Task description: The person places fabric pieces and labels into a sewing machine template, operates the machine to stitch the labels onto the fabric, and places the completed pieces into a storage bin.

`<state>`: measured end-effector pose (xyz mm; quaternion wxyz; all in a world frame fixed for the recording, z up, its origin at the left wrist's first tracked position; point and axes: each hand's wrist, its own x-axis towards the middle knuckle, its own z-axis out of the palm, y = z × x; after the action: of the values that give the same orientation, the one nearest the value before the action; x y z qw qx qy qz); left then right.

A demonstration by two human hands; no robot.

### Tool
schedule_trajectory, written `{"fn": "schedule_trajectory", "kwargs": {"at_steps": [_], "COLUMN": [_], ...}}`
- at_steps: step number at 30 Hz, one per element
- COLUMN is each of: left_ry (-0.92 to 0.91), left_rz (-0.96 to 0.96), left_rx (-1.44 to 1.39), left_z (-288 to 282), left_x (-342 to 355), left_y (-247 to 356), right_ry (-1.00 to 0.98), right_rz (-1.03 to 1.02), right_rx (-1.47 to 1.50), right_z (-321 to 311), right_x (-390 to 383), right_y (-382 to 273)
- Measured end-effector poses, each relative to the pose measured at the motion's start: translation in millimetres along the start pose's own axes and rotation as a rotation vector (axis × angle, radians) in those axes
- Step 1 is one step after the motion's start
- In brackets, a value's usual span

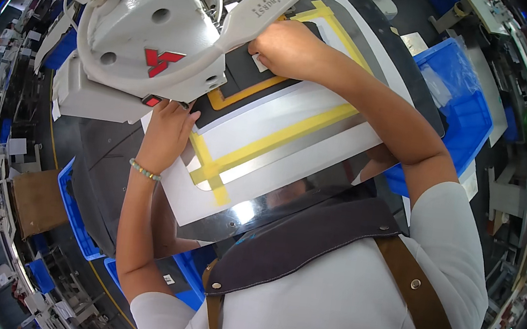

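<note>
A white industrial sewing machine (138,33) stands over the work at upper left. Under its arm lies dark grey fabric (237,77) with an orange-yellow frame (245,93) on top. My right hand (289,49) is closed on the fabric beside a small white patch (259,64); its own fingers hide what is in them. At the near-left corner of the frame, my left hand (168,131) rests against the work, thumb apart from the fingers. The machine's edge partly covers those fingertips. Below both hands is a white sheet (291,151) with yellow tape strips (286,140).
A white lamp arm (261,11) curves over the machine, close to my right hand. The shiny metal table edge (251,212) runs in front of my body. Blue bins (454,115) stand on the right, another blue bin (76,214) at lower left, near a cardboard box (40,202).
</note>
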<state>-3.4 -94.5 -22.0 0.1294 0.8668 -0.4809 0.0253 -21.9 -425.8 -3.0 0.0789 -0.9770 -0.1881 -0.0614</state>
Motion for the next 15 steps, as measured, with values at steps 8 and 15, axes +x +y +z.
{"fn": "schedule_trajectory", "kwargs": {"at_steps": [8, 15], "left_ry": [-0.051, -0.023], "left_rz": [-0.096, -0.104], "left_rx": [-0.292, -0.356], "left_z": [25.6, 29.1], "left_x": [24.4, 28.2], "left_y": [-25.8, -29.8], "right_ry": [0.036, -0.098], "right_rz": [-0.017, 0.023], "right_rx": [0.063, 0.280], "right_z": [14.7, -6.3], "right_x": [15.9, 7.4], "right_y": [-25.2, -24.1]}}
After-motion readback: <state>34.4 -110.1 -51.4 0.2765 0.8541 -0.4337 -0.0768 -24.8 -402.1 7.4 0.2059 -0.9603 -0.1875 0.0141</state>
